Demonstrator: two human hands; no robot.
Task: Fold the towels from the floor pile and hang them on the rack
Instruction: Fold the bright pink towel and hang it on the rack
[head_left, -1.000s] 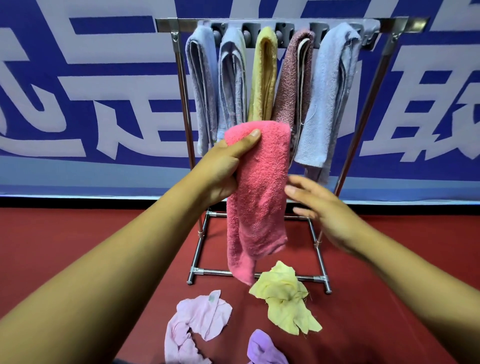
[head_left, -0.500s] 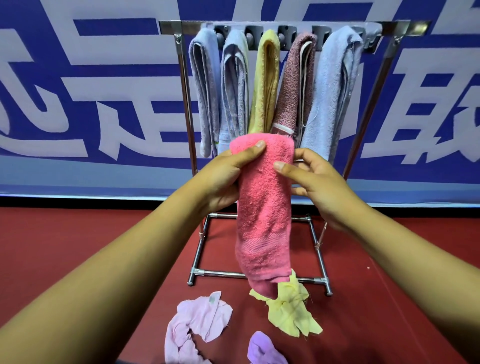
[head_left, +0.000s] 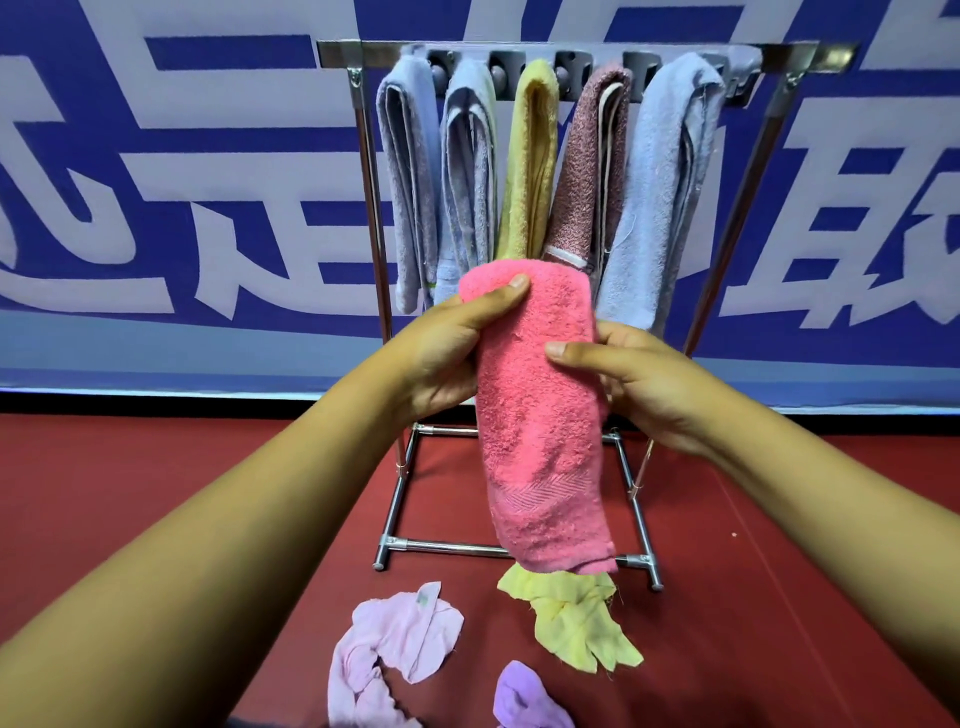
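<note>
I hold the pink towel (head_left: 540, 415) up in front of me, between my two hands. It is folded into a long strip and hangs straight down, in front of the rack (head_left: 571, 52). My left hand (head_left: 447, 353) grips its top end, with my thumb lying across the front. My right hand (head_left: 639, 379) pinches its right edge a bit lower, thumb in front and fingers behind.

I think this towel is soft, floppy and light (it droops wherever I do not hold it). So the fold at the top looks like the best place to hold, since the layers could slide apart if I let go.

Behind it, five folded towels hang on the rack: two pale blue, one yellow, one dark pink, one more pale blue. On the red floor (head_left: 156, 493) lie a yellow cloth (head_left: 576, 623), a light pink cloth (head_left: 395, 644) and a purple cloth (head_left: 524, 696), all crumpled.
</note>
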